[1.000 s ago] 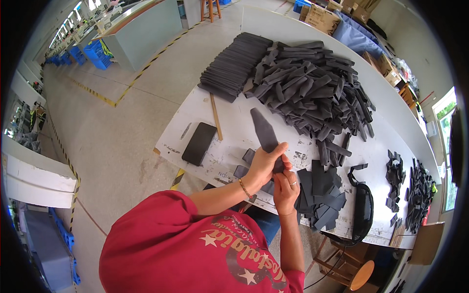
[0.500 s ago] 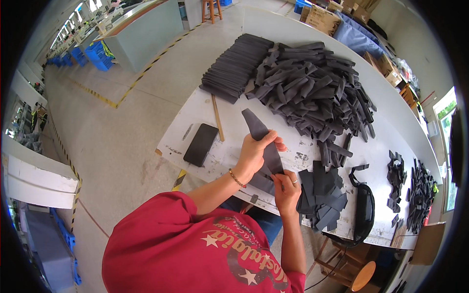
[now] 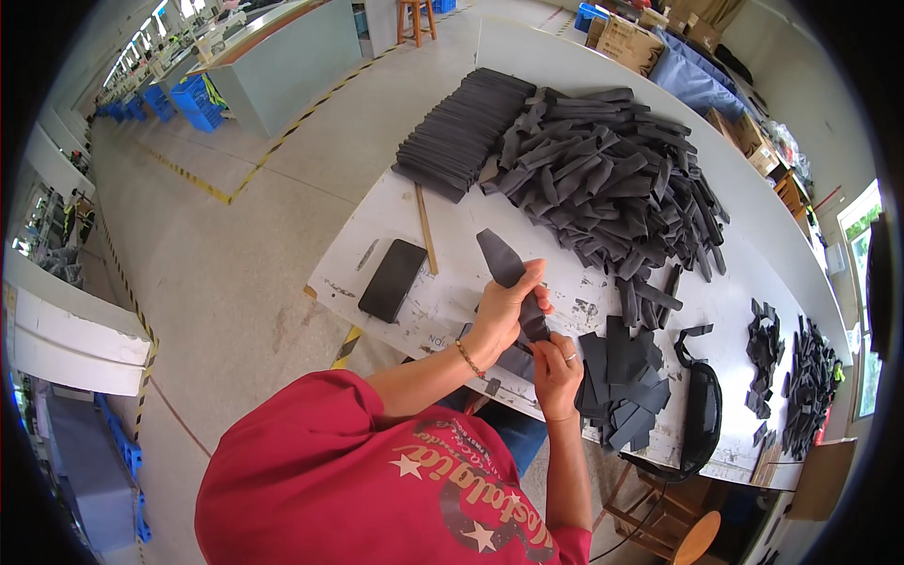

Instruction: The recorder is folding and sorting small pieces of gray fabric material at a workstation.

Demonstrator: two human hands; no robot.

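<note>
The left hand [image 3: 504,315] is clamping around the middle of a dark strip [image 3: 504,264] held just above the table [image 3: 377,245] – it is looking light, limp and easy to bend – while the right hand [image 3: 557,369] is pinching its near end.

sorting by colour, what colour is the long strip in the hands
Dark grey, nearly black, plain; the strip, seen in the head view, is held by both hands.

The left hand [image 3: 504,315] covered the middle of the dark strip [image 3: 508,273], and the right hand [image 3: 557,369] hid its near end. The person's head and shoulders blocked the table's [image 3: 395,235] near edge.
</note>
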